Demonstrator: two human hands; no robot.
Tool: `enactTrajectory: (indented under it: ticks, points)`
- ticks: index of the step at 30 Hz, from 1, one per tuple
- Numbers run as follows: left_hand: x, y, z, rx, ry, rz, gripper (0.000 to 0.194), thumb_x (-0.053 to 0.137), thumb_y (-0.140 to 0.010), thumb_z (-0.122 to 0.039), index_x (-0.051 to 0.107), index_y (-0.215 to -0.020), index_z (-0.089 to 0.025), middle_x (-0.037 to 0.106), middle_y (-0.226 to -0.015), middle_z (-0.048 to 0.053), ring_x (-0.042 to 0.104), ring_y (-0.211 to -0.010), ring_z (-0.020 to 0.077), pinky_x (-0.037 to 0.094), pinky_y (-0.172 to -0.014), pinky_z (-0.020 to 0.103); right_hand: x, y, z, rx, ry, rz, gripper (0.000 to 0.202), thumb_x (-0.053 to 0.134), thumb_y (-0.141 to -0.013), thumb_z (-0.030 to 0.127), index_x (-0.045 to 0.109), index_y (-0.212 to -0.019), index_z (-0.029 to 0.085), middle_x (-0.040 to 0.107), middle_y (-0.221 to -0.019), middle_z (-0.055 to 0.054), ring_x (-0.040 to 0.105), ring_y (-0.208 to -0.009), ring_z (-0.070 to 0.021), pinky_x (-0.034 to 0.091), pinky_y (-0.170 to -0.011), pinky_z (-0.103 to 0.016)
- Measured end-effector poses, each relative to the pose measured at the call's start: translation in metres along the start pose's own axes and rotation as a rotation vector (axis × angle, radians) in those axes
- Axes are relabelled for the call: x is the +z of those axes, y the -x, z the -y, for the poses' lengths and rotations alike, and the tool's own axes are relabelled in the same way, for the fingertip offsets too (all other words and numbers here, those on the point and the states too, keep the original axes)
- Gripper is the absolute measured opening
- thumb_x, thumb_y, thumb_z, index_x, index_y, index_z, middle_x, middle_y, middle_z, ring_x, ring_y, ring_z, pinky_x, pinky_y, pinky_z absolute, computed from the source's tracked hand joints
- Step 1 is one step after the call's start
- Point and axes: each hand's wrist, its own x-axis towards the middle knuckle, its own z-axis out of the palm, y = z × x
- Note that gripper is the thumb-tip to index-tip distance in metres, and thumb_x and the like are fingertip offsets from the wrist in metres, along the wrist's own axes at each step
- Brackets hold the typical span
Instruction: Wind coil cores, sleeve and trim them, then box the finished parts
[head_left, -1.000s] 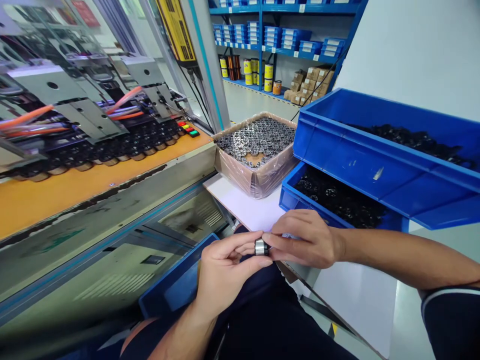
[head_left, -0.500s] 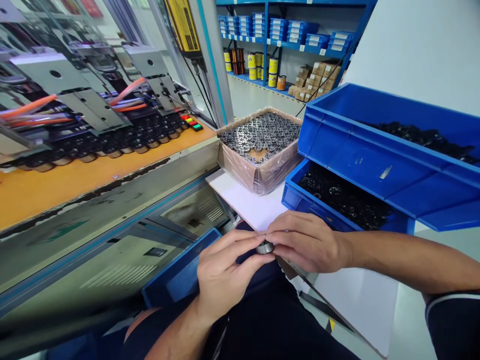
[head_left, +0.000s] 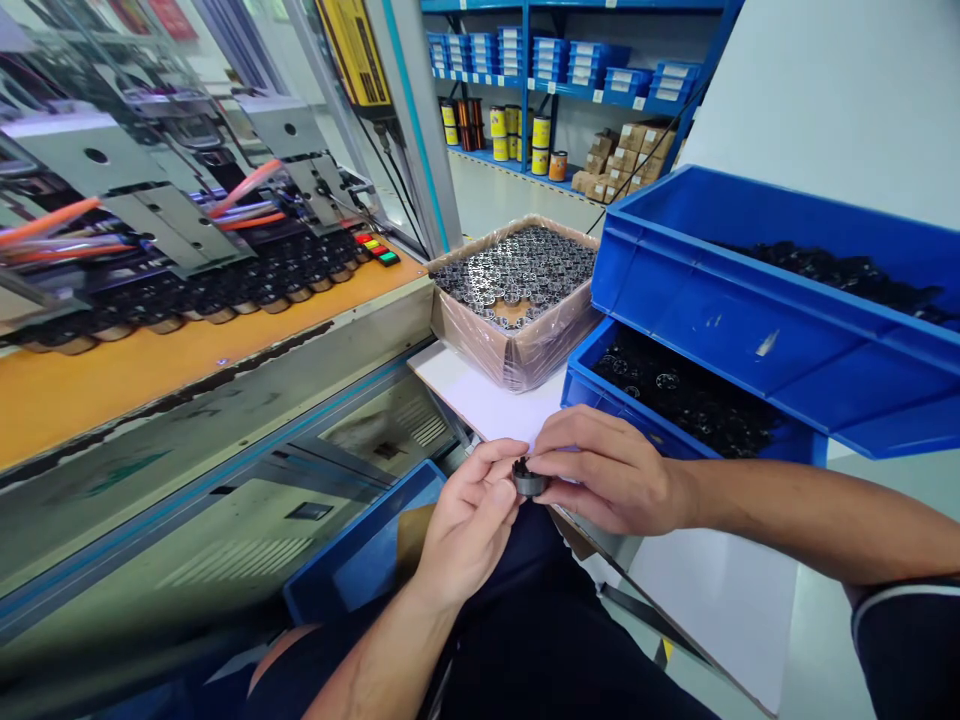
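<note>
Over my lap, both hands hold a small stator core, a grey metal ring with a black toothed top. My left hand grips its left side between thumb and fingers. From the right, my right hand pinches it, index finger near the black top and thumb low on the ring. Just beyond my hands stands a carton lined with clear plastic, holding many round black-and-metal parts in rows. A lower blue bin with loose black plastic parts lies right behind my right hand.
An upper blue bin of black parts rests tilted over the lower one. On the left, a machine with an orange worktop carries a row of round parts. A white board lies under my right forearm. Shelves stand behind.
My left hand's fingers have drawn back and curled, so more of the stator core's black toothed top shows. The core has risen slightly. My right hand has shifted its fingers around it.
</note>
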Motion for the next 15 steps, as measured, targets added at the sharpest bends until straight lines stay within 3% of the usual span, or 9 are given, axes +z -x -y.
enactTrajectory:
  ticks: [4,7,12,15]
  points:
    - [-0.012,-0.003,-0.003,0.335,-0.406,0.012,0.03,0.079,-0.079,-0.032,0.076,-0.108,-0.025,0.076,-0.1,0.009,0.07,-0.091,0.0205,0.057,-0.081,0.031,-0.001,0.001,0.0,0.003,-0.012,-0.007,0.019,0.058,-0.096,0.018,0.057,-0.112,0.009,0.066,-0.094,-0.012,0.064,-0.091,-0.018,0.062,-0.078,-0.036]
    - [-0.016,-0.008,-0.006,0.537,-0.599,0.031,0.022,0.08,-0.079,-0.027,0.079,-0.101,-0.027,0.076,-0.093,0.007,0.071,-0.085,0.0194,0.057,-0.076,0.03,-0.001,0.002,0.003,0.031,-0.03,0.006,0.019,0.055,-0.096,0.017,0.058,-0.113,0.008,0.065,-0.093,-0.013,0.064,-0.09,-0.0184,0.061,-0.077,-0.035]
    - [-0.01,-0.007,0.0,0.575,-0.673,-0.009,0.018,0.076,-0.082,-0.027,0.079,-0.099,-0.025,0.076,-0.086,0.006,0.07,-0.077,0.0173,0.057,-0.069,0.028,0.0,0.0,0.007,0.121,-0.063,0.05,0.018,0.053,-0.097,0.016,0.059,-0.114,0.011,0.065,-0.093,-0.011,0.063,-0.087,-0.0174,0.06,-0.076,-0.032]
    - [-0.019,-0.012,-0.009,0.591,-0.818,-0.062,0.014,0.074,-0.084,-0.026,0.078,-0.097,-0.022,0.074,-0.089,0.007,0.07,-0.081,0.0181,0.056,-0.074,0.03,-0.006,0.001,0.0,0.171,0.021,0.122,0.025,0.061,-0.095,0.022,0.059,-0.118,0.011,0.066,-0.103,-0.012,0.065,-0.097,-0.0185,0.06,-0.085,-0.032]
